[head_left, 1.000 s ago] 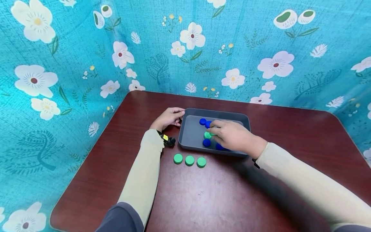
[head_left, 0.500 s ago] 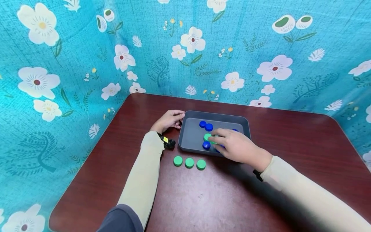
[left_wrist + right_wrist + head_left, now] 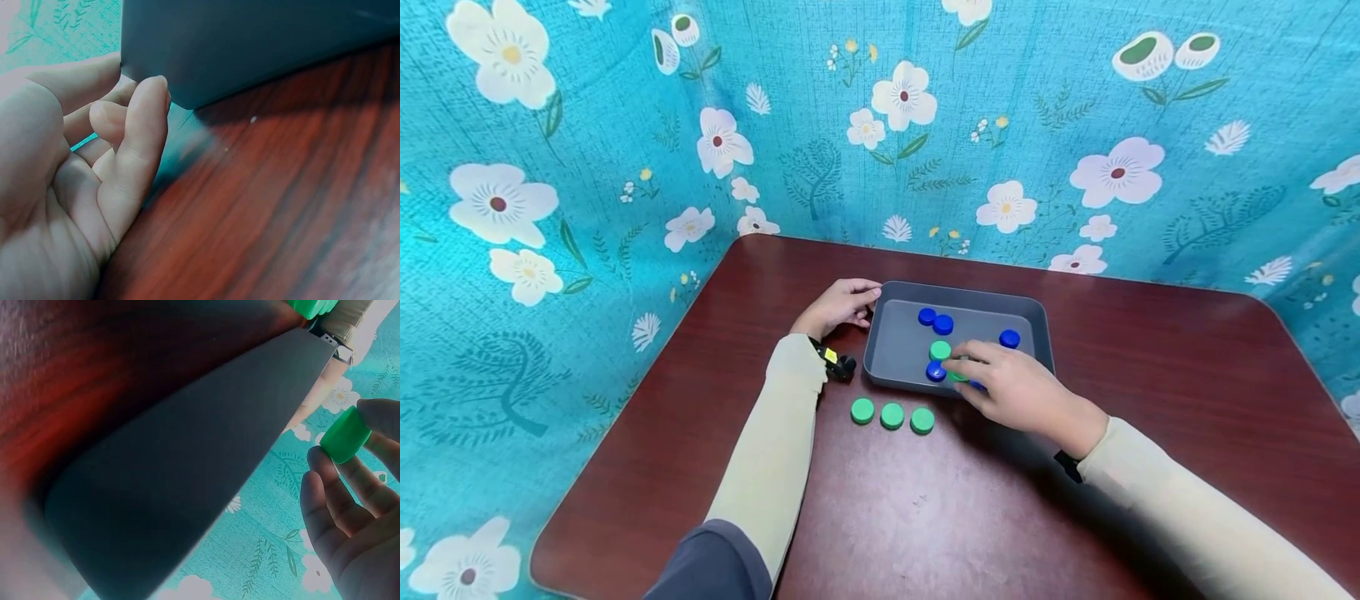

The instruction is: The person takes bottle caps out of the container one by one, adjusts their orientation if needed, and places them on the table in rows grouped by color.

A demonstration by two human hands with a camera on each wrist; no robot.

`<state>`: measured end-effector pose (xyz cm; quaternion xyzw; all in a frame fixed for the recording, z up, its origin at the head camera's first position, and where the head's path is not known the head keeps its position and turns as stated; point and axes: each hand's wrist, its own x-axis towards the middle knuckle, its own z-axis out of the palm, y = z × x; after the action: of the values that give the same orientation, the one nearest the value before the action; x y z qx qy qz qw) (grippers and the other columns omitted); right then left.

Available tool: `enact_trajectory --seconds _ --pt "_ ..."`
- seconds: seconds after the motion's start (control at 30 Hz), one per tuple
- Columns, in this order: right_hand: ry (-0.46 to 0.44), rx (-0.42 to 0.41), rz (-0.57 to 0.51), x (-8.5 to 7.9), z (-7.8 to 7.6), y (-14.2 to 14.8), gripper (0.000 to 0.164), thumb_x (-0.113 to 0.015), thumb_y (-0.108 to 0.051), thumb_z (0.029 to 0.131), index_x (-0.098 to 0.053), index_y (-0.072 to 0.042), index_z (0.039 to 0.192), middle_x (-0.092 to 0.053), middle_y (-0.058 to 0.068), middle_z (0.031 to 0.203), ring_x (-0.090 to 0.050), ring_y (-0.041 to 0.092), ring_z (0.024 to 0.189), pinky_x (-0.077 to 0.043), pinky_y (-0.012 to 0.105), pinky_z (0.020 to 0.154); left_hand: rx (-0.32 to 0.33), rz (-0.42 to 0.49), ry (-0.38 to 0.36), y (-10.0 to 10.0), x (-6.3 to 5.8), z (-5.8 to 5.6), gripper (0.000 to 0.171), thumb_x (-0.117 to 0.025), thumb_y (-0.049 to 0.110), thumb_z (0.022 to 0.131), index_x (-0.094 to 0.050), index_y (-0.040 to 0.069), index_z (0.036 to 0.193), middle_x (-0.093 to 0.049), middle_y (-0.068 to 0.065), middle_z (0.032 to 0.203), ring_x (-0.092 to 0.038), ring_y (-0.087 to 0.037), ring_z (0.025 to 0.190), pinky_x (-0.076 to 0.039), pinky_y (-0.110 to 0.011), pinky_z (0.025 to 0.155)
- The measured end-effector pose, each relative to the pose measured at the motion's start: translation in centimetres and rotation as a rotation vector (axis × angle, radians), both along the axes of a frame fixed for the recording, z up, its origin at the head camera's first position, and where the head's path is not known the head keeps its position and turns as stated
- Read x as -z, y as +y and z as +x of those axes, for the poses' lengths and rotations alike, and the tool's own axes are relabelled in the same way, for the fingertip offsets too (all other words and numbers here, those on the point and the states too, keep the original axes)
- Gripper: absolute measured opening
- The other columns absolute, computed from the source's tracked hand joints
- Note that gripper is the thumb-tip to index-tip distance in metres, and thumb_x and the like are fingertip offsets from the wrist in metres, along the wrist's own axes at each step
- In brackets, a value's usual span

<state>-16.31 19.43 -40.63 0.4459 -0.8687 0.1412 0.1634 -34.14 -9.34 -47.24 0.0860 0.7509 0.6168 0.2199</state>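
A shallow grey tray (image 3: pixel 895 337) lies on the table, with green and blue bottle caps inside. My left hand (image 3: pixel 838 305) holds the tray's far left corner; in the left wrist view its fingers (image 3: pixel 147 125) are bent against the outer wall. Over the tray's front side, my right hand (image 3: pixel 1018 392) pinches a green bottle cap (image 3: pixel 345 435) between thumb and fingers. Close to those fingertips are another green cap (image 3: pixel 940 351) and a blue cap (image 3: pixel 936 371). A further blue cap (image 3: pixel 977 385) is mostly covered by the right hand.
Three green caps (image 3: pixel 892 416) stand in a row on the dark red table (image 3: pixel 880 517), just in front of the tray. Two blue caps (image 3: pixel 943 324) touch or nearly touch at the tray's back; one blue cap (image 3: pixel 1009 338) sits at the right. A flowered curtain (image 3: pixel 820 108) surrounds the table.
My right hand has drawn slightly toward me and to the right with the green cap, uncovering the blue caps at the back and right. My left hand stays at the tray's corner.
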Motion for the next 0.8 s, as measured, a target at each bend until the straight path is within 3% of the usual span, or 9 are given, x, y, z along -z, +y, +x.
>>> enact_trajectory --seconds 0.8 --pt "-0.001 -0.046 -0.014 1.2 1.8 -0.2 0.032 -0.081 -0.015 0.08 -0.072 -0.011 0.11 -0.06 -0.001 0.104 -0.061 0.011 0.087 -0.055 0.029 0.07 -0.006 0.002 -0.005 0.2 0.1 -0.3 0.035 -0.059 0.027 0.099 -0.062 0.012 0.13 -0.062 -0.014 0.093 -0.049 -0.015 0.057 -0.059 -0.034 0.067"
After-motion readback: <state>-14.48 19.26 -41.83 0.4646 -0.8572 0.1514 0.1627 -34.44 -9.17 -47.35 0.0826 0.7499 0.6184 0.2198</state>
